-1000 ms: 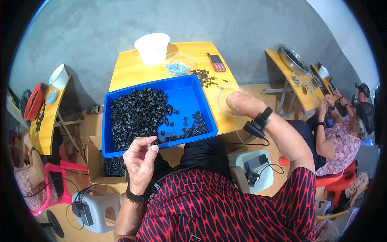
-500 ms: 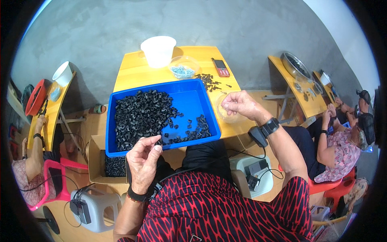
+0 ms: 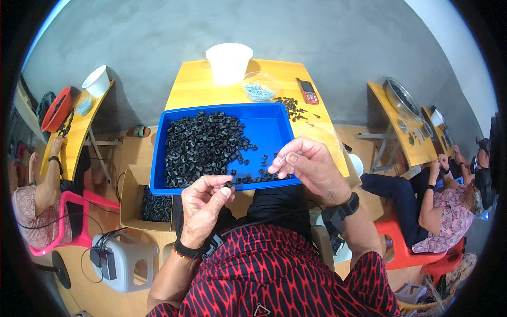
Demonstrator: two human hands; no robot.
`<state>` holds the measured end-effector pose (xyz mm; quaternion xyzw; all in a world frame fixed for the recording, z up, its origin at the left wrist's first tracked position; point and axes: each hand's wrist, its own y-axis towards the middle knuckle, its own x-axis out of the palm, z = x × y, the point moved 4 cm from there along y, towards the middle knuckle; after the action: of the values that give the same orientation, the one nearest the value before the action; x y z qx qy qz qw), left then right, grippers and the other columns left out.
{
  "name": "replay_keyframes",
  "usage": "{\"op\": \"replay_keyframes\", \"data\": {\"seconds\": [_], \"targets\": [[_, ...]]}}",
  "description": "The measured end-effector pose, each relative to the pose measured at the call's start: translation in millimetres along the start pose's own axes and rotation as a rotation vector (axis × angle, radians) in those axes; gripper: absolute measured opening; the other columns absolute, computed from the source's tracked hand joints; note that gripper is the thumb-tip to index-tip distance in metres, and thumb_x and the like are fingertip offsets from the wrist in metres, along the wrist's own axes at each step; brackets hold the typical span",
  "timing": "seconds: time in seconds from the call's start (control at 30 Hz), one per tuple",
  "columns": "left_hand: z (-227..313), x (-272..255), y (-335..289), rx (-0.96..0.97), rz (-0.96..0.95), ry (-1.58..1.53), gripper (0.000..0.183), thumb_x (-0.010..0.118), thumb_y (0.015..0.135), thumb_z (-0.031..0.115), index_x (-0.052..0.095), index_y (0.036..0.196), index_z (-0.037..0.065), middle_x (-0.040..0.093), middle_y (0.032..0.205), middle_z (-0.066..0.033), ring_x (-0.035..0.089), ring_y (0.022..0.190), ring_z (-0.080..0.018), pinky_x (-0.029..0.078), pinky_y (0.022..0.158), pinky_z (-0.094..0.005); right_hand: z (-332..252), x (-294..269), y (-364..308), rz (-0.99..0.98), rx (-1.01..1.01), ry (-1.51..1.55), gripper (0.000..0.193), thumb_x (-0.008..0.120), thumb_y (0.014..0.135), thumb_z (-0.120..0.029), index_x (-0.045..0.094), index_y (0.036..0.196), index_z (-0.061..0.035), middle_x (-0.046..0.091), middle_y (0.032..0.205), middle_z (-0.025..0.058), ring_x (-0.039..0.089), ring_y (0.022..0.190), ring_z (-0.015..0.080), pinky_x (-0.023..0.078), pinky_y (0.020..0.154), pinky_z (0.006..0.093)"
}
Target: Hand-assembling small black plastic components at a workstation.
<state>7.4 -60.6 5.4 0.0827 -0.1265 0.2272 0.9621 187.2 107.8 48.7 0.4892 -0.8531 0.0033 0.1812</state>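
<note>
Head view: yellow bench (image 3: 195,87) against a grey wall, carrying a blue tray (image 3: 274,127) of small black parts (image 3: 203,145); more benches with seated workers either side. Left hand (image 3: 203,203) pinches one black piece (image 3: 228,184). Right hand (image 3: 309,164), earlier out over the bench's right edge, now pinches a small pale piece near the left.

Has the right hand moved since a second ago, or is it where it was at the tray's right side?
Yes. The right hand has come in leftward from beyond the blue tray's right edge to over its near right corner, close to the left hand.
</note>
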Motion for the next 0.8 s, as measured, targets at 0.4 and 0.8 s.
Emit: {"op": "replay_keyframes", "data": {"seconds": [0.4,0.8], "targets": [[2.3,-0.9,-1.4,-0.017,-0.024,0.032,0.022,0.068,0.092,0.006,0.067,0.113,-0.001,0.072,0.091,-0.0079,0.066,0.080,-0.0119,0.055,0.078,-0.0269,33.8,43.9,4.9,-0.033,-0.081,-0.033,0.014,0.058,0.100,-0.008,0.064,0.108,0.0014,0.070,0.104,0.0135,0.068,0.095,0.0186,0.057,0.079,0.0298],[-2.3,-1.8,-0.8,-0.008,-0.033,0.049,0.022,0.069,0.092,0.006,0.067,0.112,-0.001,0.071,0.092,-0.0075,0.067,0.080,-0.0122,0.056,0.077,-0.0273,30.9,51.8,-1.2,-0.004,-0.090,-0.065,0.014,0.053,0.101,-0.003,0.061,0.110,0.0026,0.070,0.105,0.0150,0.069,0.089,0.0175,0.057,0.078,0.0290]]}}
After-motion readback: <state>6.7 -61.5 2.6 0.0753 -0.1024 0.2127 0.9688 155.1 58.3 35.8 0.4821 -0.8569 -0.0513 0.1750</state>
